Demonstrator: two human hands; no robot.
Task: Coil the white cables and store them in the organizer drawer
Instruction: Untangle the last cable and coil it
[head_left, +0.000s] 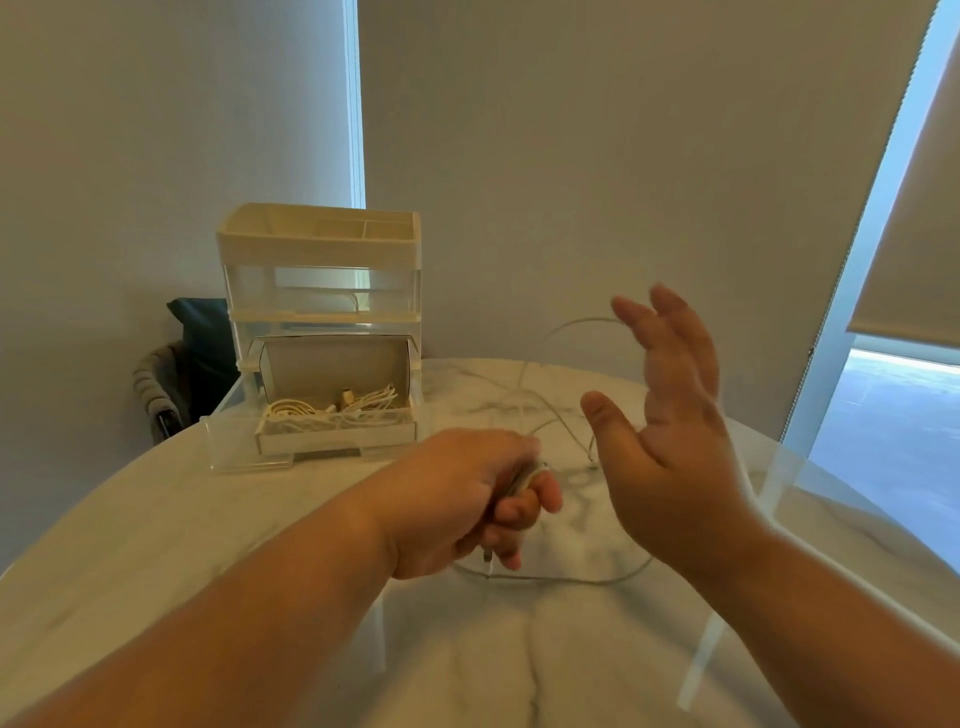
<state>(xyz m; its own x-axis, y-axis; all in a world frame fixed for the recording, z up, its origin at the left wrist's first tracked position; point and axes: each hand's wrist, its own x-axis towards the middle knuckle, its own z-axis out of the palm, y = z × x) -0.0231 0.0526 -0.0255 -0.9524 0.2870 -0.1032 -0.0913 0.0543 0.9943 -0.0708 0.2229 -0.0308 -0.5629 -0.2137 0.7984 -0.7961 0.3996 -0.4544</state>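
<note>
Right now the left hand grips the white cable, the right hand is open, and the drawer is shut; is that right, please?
Not quite: the head view shows the drawer pulled open. The left hand grips the white cable; the right hand is open.

- the cable (571, 578) looped over the table was plain white.
- the coiled cables (291, 413) lying in the box were white too, with one tan plug (347, 398) among them.
- the organizer (319, 244) had a cream top tray above clear, colourless walls.
- its drawer (249, 460) was clear plastic.
- the box (332, 364) in the drawer was off-white card, with a thin dark line along its edges.
- the table (156, 545) was white marble with soft grey veins.
- the cushion (200, 332) was dark teal.
- the chair (150, 384) was grey with a woven texture.
- the roller blinds (571, 156) were a plain pale grey-beige.
- the window frame (852, 291) looked white with a bluish cast.
</note>
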